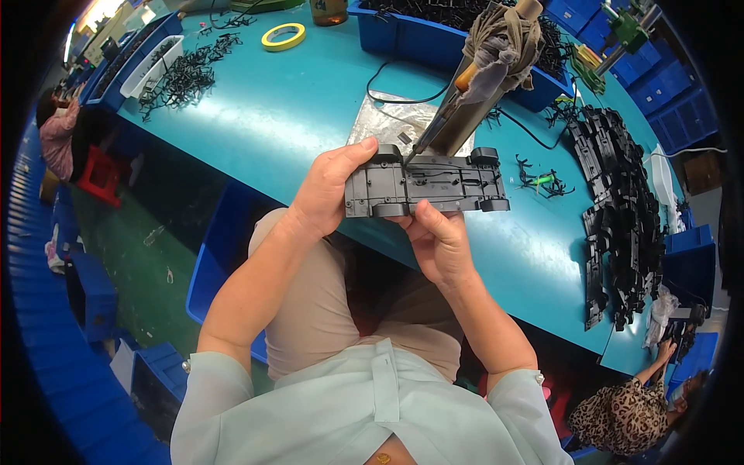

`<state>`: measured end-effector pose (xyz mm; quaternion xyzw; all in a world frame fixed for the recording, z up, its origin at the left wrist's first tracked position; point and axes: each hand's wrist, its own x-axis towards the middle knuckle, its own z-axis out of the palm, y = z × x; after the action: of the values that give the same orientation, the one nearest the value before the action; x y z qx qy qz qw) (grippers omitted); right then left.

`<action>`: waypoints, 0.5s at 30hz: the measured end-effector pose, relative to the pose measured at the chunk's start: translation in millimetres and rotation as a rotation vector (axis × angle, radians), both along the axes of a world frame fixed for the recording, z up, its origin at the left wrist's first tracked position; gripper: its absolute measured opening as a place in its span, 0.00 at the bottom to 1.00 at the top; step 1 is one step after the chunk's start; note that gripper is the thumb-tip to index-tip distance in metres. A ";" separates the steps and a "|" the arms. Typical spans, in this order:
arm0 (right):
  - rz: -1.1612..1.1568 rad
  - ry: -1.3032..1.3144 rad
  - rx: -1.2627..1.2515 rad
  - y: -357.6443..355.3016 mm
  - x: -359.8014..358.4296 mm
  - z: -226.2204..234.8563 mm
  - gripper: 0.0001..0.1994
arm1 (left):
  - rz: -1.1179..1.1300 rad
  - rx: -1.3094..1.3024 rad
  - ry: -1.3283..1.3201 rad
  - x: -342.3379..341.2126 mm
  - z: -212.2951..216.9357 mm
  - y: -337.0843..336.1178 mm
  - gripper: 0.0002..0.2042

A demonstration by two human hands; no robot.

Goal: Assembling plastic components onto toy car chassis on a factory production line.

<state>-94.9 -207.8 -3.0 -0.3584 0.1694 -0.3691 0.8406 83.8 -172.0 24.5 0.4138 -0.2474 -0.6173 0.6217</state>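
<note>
Both my hands hold a black plastic toy-car chassis (446, 184) level above the near edge of the table. My left hand (322, 190) grips its left end, thumb along the upper edge. Closed on the lower edge, my right hand (440, 244) has its thumb on the near side and its other fingers hidden underneath. A slanted metal rod tool like a soldering iron (438, 118), fixed on a stand wrapped in cloth (508, 48), comes down to the chassis's far edge. Whether its tip touches the plastic I cannot tell. A clear plastic sheet (372, 124) lies behind the chassis.
Many black chassis (620, 209) are piled at the right. Small black parts (182, 81) lie loose by a white tray (159, 66); a blue bin (411, 35) holds more. Yellow tape (284, 37) and a cable (395, 101) lie on the table (263, 101). People sit at left and lower right.
</note>
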 end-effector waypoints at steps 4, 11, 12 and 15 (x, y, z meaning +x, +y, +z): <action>0.008 -0.053 0.040 0.3 0.0 -0.8 0.21 | 0.008 -0.023 -0.029 2.8 1.9 2.7 0.20; -0.005 -0.035 0.088 0.3 1.5 1.6 0.14 | 0.059 -0.045 -0.016 3.7 -1.6 0.9 0.19; -0.007 -0.054 0.098 -0.5 1.8 0.8 0.14 | 0.060 -0.048 -0.018 4.2 -1.1 0.0 0.19; -0.006 -0.053 0.093 -2.1 2.6 -1.8 0.16 | 0.063 -0.019 -0.007 4.8 0.5 -1.8 0.19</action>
<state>-92.3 -209.9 -4.8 -0.3084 0.1651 -0.3727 0.8595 88.6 -173.9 25.0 0.4176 -0.2423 -0.5935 0.6439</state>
